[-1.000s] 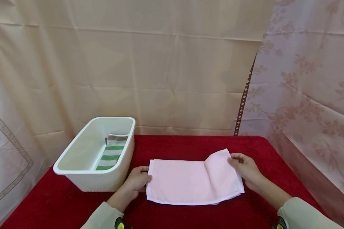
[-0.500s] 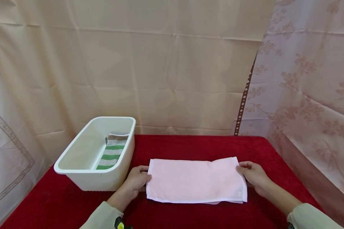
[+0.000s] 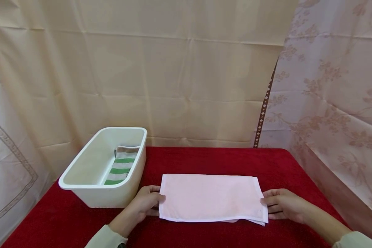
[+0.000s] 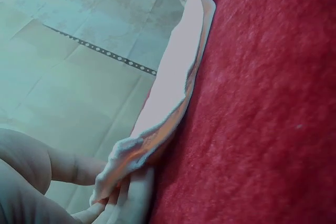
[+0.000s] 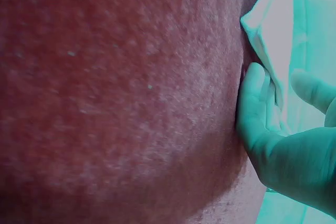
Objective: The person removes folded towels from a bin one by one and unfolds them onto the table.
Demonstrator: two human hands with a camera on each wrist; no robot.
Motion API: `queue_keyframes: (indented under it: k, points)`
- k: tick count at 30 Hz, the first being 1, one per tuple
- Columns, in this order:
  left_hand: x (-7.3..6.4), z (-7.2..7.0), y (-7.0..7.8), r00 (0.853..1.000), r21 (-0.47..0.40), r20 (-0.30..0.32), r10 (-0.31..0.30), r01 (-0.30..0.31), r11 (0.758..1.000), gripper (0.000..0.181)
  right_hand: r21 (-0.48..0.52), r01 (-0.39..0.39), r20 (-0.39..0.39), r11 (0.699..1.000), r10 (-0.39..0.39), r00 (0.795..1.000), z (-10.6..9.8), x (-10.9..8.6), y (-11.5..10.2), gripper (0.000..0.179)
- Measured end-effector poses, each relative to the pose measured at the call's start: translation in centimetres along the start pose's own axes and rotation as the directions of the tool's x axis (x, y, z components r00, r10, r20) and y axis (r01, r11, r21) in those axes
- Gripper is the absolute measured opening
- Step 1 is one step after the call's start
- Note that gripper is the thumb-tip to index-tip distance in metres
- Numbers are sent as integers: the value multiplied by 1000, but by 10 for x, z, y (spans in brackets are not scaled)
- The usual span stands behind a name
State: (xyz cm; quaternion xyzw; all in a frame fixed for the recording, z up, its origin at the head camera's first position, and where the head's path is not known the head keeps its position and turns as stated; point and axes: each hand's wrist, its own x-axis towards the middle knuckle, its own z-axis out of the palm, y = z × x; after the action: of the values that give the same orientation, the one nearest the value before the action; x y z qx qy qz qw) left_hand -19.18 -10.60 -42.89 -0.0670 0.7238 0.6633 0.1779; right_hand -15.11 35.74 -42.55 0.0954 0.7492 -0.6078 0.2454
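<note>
A pink towel (image 3: 210, 198) with white borders lies folded into a flat rectangle in the head view, its lower right corner slightly separated into layers. At its left edge, my left hand (image 3: 147, 201) pinches the cloth, thumb above and fingers underneath. The left wrist view shows the towel (image 4: 173, 72) edge-on, its left end between thumb and fingers. My right hand (image 3: 286, 205) is at the right edge, thumb by the border and fingers extended low beside it. In the right wrist view, the right hand (image 5: 283, 150) has its thumb apart from its fingers, near the towel corner (image 5: 270, 30).
A white plastic basin (image 3: 111, 196) stands on the left of the red-covered table (image 3: 210, 160), close to my left hand. Inside it lies a green-and-grey striped cloth (image 3: 122, 165). Beige curtains (image 3: 186, 69) hang behind the table, and a floral one (image 3: 338, 89) hangs at the right.
The raised right part of the towel has come down flat. My right hand has moved right and nearer, loosening from the upper right edge. The left hand stays at the left edge.
</note>
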Motion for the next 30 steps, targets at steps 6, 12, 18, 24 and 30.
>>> queue_keyframes:
  k: [6,12,18,24,30]
  points:
    - [-8,-3,2,999,17,39,-24,24,1000,56,62,40,70,997,-44,997,0,-6,5,51]
    - [-8,-3,1,999,12,47,-13,12,1000,58,101,48,54,994,-54,997,2,-8,10,51]
    - [-7,-4,0,999,12,42,12,-12,1000,57,60,60,59,996,-64,996,0,-9,15,47]
    - [-6,-5,1,1000,47,24,11,-12,999,52,-67,109,32,992,-108,994,6,-9,14,46]
    - [-8,-3,0,1000,107,-15,15,-13,994,53,-137,117,-57,984,-125,991,14,-9,13,49]
